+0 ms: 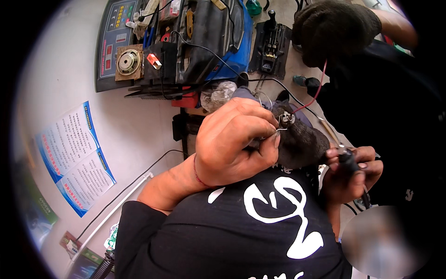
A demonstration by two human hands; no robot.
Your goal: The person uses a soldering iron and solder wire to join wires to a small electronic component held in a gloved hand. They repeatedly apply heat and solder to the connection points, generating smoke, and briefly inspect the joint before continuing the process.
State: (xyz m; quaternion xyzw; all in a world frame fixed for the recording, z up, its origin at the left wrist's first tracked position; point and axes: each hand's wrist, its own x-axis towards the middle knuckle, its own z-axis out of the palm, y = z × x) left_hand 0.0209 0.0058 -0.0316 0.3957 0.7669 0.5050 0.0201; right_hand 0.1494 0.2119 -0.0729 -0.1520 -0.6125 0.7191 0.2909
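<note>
My left hand (232, 139) is closed, its thumb and fingertips pinching a thin silvery solder wire (282, 129) whose loop rises above the knuckles. The wire's end reaches a small metal part (286, 118) with a red wire (317, 95) attached. A co-worker's dark-gloved hand (302, 144) holds that part from beneath. Wrapped round the black handle of a soldering iron (347, 160), my right hand (357, 174) is to the right of that glove. The iron's tan shaft slants up and left, apart from the metal part.
The co-worker's other gloved hand (334, 28) is at upper right, by the red wire. A blue-and-black machine (218, 42) carries tools and a speaker (129, 62). Behind stands a gear shifter assembly (269, 49). A black cable (278, 83) crosses between. Posters (76, 158) hang on the left wall.
</note>
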